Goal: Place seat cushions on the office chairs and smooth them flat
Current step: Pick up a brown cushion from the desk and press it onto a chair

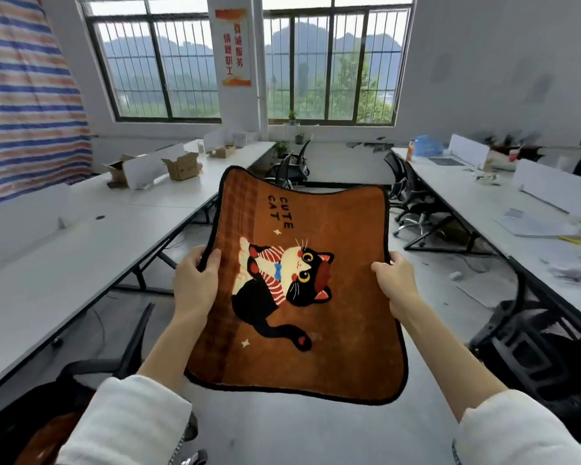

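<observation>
A brown seat cushion [332, 330] with a black cat picture and the words "CUTE CAT" is held flat in the air in front of me, over the aisle floor. My left hand [195, 283] grips its left edge, thumb on top. My right hand [394, 280] grips its right edge. A black office chair [530, 350] stands at the lower right by the desk. At the lower left is another black chair [91, 374], and a brown cushion [47, 437] lies on its seat, partly hidden by my sleeve.
Long white desks run along both sides: the left desk [91, 250] carries open cardboard boxes [182, 166], the right desk [483, 203] papers and dividers. More black chairs [292, 169] stand further down the grey aisle, under barred windows.
</observation>
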A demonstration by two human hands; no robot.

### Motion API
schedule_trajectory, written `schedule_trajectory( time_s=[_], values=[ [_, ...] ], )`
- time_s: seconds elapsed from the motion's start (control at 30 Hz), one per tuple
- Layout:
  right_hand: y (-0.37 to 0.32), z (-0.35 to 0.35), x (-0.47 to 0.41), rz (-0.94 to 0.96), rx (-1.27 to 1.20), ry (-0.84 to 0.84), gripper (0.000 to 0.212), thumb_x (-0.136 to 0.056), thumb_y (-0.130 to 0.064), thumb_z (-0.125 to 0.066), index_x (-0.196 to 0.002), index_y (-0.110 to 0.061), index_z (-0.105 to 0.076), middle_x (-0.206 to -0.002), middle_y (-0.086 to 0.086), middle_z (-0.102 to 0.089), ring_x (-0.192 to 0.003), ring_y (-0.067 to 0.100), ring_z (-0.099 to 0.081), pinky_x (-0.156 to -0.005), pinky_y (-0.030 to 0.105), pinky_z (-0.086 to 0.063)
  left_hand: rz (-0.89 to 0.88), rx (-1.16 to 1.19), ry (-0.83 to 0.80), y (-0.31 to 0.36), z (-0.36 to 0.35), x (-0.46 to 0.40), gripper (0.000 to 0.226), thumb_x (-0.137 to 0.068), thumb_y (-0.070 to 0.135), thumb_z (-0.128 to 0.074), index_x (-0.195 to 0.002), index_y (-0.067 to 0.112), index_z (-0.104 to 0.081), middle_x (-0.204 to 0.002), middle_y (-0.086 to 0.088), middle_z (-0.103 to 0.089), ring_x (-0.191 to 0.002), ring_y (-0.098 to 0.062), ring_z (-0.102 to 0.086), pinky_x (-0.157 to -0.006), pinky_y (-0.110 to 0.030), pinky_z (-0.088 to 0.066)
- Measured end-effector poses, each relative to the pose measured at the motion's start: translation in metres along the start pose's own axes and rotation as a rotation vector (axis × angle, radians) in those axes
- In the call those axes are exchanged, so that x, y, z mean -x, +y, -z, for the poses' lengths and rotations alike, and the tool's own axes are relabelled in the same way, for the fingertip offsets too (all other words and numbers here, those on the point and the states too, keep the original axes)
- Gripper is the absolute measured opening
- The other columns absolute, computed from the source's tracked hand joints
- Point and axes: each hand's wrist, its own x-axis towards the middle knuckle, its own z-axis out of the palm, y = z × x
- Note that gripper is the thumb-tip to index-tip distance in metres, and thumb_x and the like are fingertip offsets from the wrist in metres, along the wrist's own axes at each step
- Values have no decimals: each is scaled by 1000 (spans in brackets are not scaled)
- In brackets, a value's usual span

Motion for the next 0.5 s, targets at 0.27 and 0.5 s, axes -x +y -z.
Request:
schedule_trajectory(
  time_s=[0.27, 0.5],
  values=[
    [2, -60, -217, -46, 58, -2, 27, -86, 2, -37, -101, -13, -54, -89, 9, -59, -77, 29, -56, -67, 38, -49, 116, -107, -60, -35, -119, -179, 22, -94, 10, -46, -114, 7, -55, -91, -4, -61, -77, -17, -56, -67, -25, -43],
    [-4, -139, -412, -27, 134, 12, 34, -84, 3, -36, -104, -16, -55, -87, 8, -60, -83, 33, -60, -74, 40, -53, 229, -97, -178, -78, -246, -341, 25, -89, 11, -47, -113, 12, -54, -96, -5, -61, -86, -21, -61, -78, -33, -53]
  ],
)
